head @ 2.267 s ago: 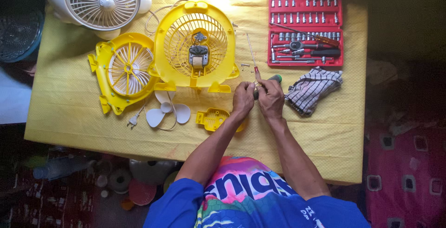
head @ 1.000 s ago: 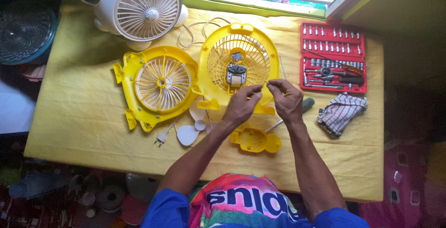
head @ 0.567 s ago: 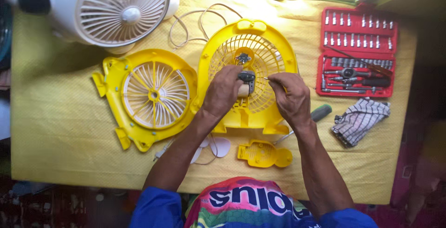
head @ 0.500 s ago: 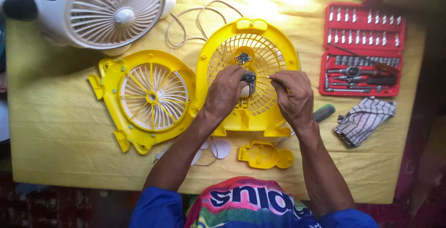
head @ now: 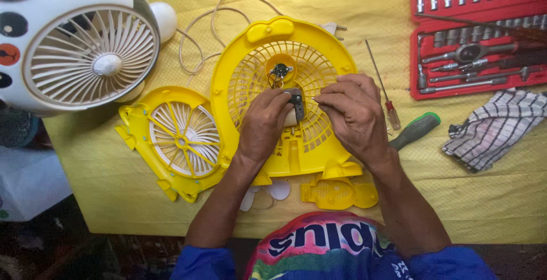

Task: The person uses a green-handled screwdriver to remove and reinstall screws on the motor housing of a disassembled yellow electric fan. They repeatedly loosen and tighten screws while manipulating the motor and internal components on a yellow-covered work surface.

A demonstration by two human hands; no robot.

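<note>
Both hands are over the round yellow plastic fan housing with a grille (head: pixel 285 80), which lies flat on the yellow cloth-covered table (head: pixel 85 160). The left hand (head: pixel 263 125) is curled, and its fingers grasp a small dark grey motor part (head: pixel 296 102) at the middle of the grille. The right hand (head: pixel 354 114) is bent as well, its fingertips pinched together just beside the same part; it is too small to tell what they pinch. Above the part, in the centre ring of the housing, sits a small dark fitting (head: pixel 280 72). To the left of the housing, touching it, lies the yellow front cover with white radial ribs (head: pixel 179 140). Near the front edge of the table there are a small flat yellow plastic piece (head: pixel 339 193) and white translucent fan blades (head: pixel 272 191), partly hidden under the left forearm. A thin screwdriver with a red handle (head: pixel 383 90) and a tool with a grey and green handle (head: pixel 416 130) lie just right of the right hand. Farther to the right are a checked cloth (head: pixel 496 129) and an open red case of metal sockets (head: pixel 478 32). At the top left stands a white fan shaped like a panda (head: pixel 80 40), with a pale cable (head: pixel 219 20) beside it.
</note>
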